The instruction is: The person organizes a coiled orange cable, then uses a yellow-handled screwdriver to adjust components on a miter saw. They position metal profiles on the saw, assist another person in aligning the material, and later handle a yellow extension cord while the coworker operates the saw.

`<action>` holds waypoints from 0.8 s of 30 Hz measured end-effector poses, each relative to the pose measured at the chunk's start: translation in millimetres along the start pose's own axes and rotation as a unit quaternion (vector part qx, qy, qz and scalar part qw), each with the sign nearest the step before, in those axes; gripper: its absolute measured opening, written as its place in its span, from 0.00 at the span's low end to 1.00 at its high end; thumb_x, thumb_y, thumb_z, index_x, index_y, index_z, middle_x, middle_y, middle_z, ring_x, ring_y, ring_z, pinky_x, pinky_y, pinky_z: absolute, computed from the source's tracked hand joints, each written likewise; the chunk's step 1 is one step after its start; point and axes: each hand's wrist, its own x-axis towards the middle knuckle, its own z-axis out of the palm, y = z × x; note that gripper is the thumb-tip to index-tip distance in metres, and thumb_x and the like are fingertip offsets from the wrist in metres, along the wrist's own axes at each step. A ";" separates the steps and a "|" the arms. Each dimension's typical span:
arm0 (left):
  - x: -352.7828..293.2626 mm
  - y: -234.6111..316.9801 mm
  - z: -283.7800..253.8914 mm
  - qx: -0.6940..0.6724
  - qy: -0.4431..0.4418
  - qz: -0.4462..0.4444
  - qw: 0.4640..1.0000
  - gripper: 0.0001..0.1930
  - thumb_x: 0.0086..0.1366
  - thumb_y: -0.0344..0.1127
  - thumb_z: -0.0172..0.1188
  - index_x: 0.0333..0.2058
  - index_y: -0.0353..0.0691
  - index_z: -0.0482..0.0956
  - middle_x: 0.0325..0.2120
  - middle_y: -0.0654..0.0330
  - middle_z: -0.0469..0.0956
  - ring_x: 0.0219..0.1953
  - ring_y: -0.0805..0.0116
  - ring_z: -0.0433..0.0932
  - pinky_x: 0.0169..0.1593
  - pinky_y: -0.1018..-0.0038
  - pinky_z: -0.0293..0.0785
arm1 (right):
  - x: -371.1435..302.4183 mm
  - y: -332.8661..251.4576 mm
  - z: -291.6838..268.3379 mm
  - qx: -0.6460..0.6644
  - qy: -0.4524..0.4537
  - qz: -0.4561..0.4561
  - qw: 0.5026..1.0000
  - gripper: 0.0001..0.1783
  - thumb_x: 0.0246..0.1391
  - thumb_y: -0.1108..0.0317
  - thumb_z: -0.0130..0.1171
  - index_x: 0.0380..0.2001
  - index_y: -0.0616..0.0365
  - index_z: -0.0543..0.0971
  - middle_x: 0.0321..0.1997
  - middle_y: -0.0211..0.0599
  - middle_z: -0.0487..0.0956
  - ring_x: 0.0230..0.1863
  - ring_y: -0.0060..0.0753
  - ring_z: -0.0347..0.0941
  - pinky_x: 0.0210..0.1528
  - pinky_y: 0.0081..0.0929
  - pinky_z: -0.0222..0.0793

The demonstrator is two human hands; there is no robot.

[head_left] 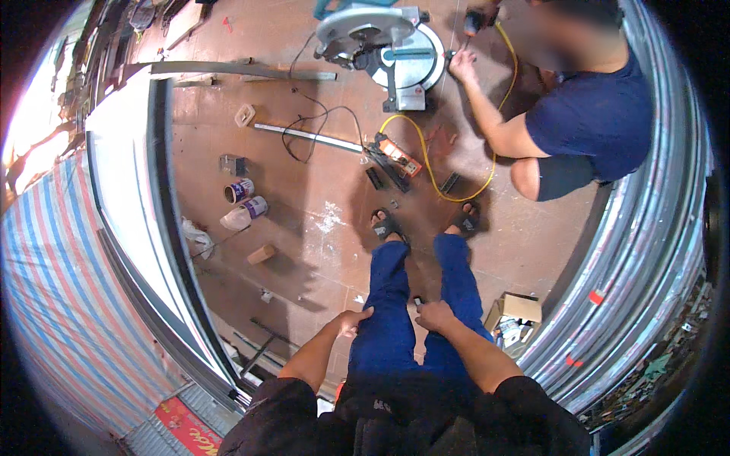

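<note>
Right hand: fingers closed around a small item, stubby, dark with a pale end, jutting just ahead of them; kind unclear. Left hand: fingers partly curled by blue trousers; cannot tell whether they grip. Open carton right of the right fingers.

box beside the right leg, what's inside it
The open box holds a jumble of mostly white items, too small to identify. They cover its bottom, so whatever lies beneath them cannot be seen.
</note>
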 end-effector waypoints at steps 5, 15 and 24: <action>-13.8 12.7 47.3 0.100 0.216 0.265 0.934 0.41 0.62 0.71 0.57 0.55 0.37 0.81 0.45 0.48 0.85 0.49 0.55 0.83 0.55 0.63 0.75 | -77.8 22.9 -31.8 0.065 0.056 0.025 0.996 0.27 0.58 0.47 0.60 0.52 0.54 0.82 0.49 0.51 0.84 0.52 0.57 0.80 0.57 0.48 0.73; -278.3 40.7 96.5 -0.124 0.247 0.571 0.773 0.11 0.68 0.39 0.64 0.39 0.35 0.83 0.30 0.60 0.81 0.29 0.74 0.78 0.37 0.75 0.76 | -222.4 157.5 -46.7 0.385 0.238 0.335 0.826 0.21 0.62 0.50 0.60 0.49 0.52 0.83 0.33 0.36 0.83 0.31 0.32 0.77 0.33 0.36 0.71; -573.8 -245.6 147.3 0.043 0.405 0.893 0.189 0.19 0.62 0.38 0.63 0.51 0.43 0.80 0.37 0.60 0.77 0.32 0.65 0.78 0.38 0.65 0.77 | -207.2 28.1 -117.3 0.412 0.328 0.187 0.829 0.18 0.65 0.52 0.57 0.48 0.53 0.78 0.37 0.35 0.82 0.32 0.29 0.77 0.35 0.32 0.71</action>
